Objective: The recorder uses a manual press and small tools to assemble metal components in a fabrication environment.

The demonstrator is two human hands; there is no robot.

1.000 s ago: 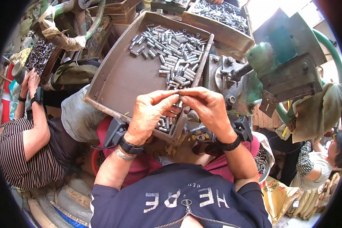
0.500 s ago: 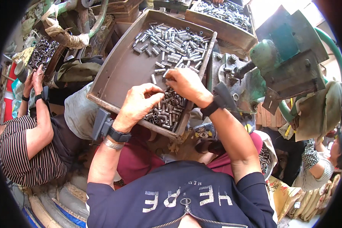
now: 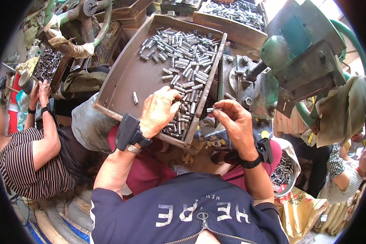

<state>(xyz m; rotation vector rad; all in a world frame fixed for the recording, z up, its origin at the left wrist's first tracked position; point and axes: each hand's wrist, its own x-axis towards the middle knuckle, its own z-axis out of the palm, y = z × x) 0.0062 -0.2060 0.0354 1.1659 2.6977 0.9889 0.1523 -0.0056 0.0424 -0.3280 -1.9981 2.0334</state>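
A wooden tray point(image 3: 118, 77) holds many short shiny metal tubes point(image 3: 183, 42), spread at its far end and heaped in its near right corner. Bent over that near heap is my left hand point(image 3: 158, 112), its fingertips drawn together among the tubes; what they grip is hidden. Just outside the tray's right side, my right hand point(image 3: 236, 122) pinches one small metal tube point(image 3: 210, 110) between thumb and fingers. A single tube point(image 3: 135, 97) lies apart on the tray's left floor.
To the right stands a green machine point(image 3: 274, 53) with a bolted metal bed point(image 3: 232, 77). Another tray of tubes point(image 3: 232, 28) is beyond. A bucket of metal pieces point(image 3: 286, 173) sits by my right knee. Co-workers sit at left, in a striped shirt point(image 3: 24, 162), and at right.
My right hand has moved right, out of the tray, with a tube in its fingers. My left hand has shifted right over the heap. A lone tube now lies on the tray's left floor.
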